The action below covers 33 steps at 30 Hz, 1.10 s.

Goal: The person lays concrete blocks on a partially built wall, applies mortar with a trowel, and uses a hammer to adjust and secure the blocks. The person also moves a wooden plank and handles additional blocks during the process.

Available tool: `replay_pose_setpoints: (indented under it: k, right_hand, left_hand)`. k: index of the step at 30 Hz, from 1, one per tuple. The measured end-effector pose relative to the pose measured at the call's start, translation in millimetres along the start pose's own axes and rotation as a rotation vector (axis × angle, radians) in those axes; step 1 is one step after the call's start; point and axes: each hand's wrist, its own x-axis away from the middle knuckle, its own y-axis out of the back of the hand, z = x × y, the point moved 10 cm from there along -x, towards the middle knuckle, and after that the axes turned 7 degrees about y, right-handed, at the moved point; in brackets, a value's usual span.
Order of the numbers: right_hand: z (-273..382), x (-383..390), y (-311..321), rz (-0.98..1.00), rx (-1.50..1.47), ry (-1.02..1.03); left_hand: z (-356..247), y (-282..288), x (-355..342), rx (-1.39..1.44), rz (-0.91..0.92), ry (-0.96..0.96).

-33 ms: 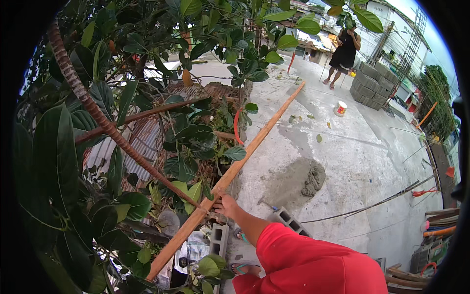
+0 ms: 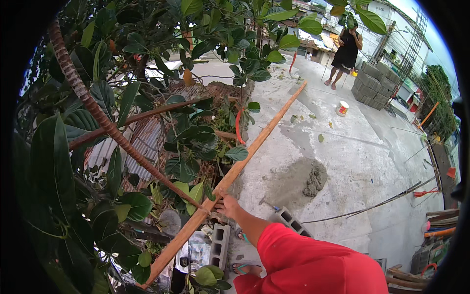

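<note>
A long, reddish-brown wooden plank slants from the lower left toward the upper middle, along the edge of the concrete slab. My right hand is at its right-hand edge, fingers curled against the wood and partly hidden; the arm comes from the red sleeve at the lower right. A bare tree branch crosses the plank beside my fingers. Below the hand, a grey hollow block lies along the slab edge near my sandalled feet. My left hand is out of the picture.
Wet mortar lies heaped on the slab, near another hollow block. Farther off are a white bucket, stacked blocks and a standing person. Thin rods stretch across the right. Dense leaves fill the left.
The view has shifted slightly. My right hand stays at the same part of the plank, and the plank's near end shows a little farther toward the lower left.
</note>
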Motion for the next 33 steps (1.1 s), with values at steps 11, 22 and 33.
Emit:
replay_pose_setpoints:
  k: [11, 22, 33]
  right_hand:
    - [-8.9, -32.7, -33.8, -0.155, -0.364, -0.015]
    - [-6.5, -21.1, -23.6, -0.248, -0.312, -0.053]
    - [-21.4, -55.5, -29.3, -0.06, -0.395, 0.011]
  left_hand:
    - [18.4, 3.7, 24.8, 0.01, 0.021, 0.092]
    - [10.4, 8.5, 32.8, 0.018, 0.021, 0.109]
    - [-73.4, 10.3, 13.7, 0.073, 0.008, 0.018]
